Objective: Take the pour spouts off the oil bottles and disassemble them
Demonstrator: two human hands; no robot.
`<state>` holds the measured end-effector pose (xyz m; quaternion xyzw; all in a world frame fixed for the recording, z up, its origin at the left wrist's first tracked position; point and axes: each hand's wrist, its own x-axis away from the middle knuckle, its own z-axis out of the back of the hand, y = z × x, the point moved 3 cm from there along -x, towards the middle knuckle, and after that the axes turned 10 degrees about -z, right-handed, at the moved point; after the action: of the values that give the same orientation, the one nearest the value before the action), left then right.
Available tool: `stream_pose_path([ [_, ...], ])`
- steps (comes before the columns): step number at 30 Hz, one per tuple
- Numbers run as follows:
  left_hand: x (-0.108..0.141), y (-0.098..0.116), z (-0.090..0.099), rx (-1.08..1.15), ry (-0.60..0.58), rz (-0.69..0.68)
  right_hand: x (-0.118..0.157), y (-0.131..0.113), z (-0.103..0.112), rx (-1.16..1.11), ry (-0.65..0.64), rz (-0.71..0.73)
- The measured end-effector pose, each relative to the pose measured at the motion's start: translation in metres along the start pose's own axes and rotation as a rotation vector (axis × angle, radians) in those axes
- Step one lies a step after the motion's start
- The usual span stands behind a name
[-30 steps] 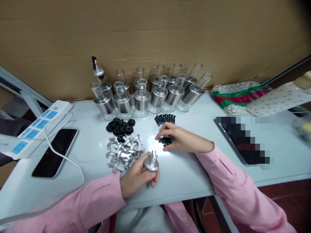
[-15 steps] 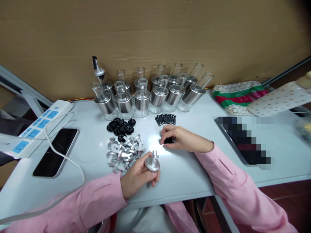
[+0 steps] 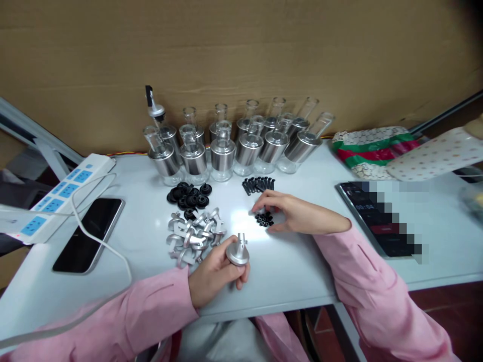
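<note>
Near the table's front edge, my left hand is closed around a silver pourer top, its narrow spout pointing up. My right hand is open, thumb and fingers apart, around a small heap of black rings. Just behind that hand lies a row of black lever-like pieces. Loose silver pourer tops are piled left of my left hand. Beyond them sits a heap of black round stoppers.
Glass bottles with metal sleeves stand along the back; one carries a fitted pourer. At left lie a power strip, a phone and a white cable. Another phone and a patterned bag lie at right.
My right hand has shifted slightly right and its fingers have spread, uncovering the black rings. My left hand keeps its hold on the silver pourer top.
</note>
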<state>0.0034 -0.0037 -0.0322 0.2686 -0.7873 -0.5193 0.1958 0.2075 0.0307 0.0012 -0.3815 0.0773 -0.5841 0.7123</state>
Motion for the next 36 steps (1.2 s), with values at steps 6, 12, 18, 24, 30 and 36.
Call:
stream_pose_path([
  [6, -0.0007, 0.0014, -0.0008, -0.020, -0.004, -0.005, -0.0006, 0.0001, 0.0005, -0.044, 0.007, -0.045],
  [12, -0.0010, 0.0011, -0.0008, -0.009, 0.006, 0.004, -0.0011, -0.0007, -0.0016, -0.059, 0.014, -0.032],
  [18, -0.0007, 0.0004, -0.0006, -0.014, 0.012, 0.008, 0.0003, 0.0050, 0.0027, -0.003, 0.043, -0.012],
  [24, 0.0000, 0.0000, 0.0002, -0.022, 0.006, 0.009, -0.0030, 0.0069, 0.0008, 0.014, 0.026, -0.009],
  [30, 0.0000, -0.0002, -0.0001, -0.010, -0.004, -0.010, -0.0038, 0.0042, -0.0011, 0.012, 0.023, -0.035],
  [36, -0.0008, 0.0010, -0.0005, 0.001, 0.014, 0.013, -0.0034, 0.0038, -0.0022, 0.030, 0.029, -0.006],
])
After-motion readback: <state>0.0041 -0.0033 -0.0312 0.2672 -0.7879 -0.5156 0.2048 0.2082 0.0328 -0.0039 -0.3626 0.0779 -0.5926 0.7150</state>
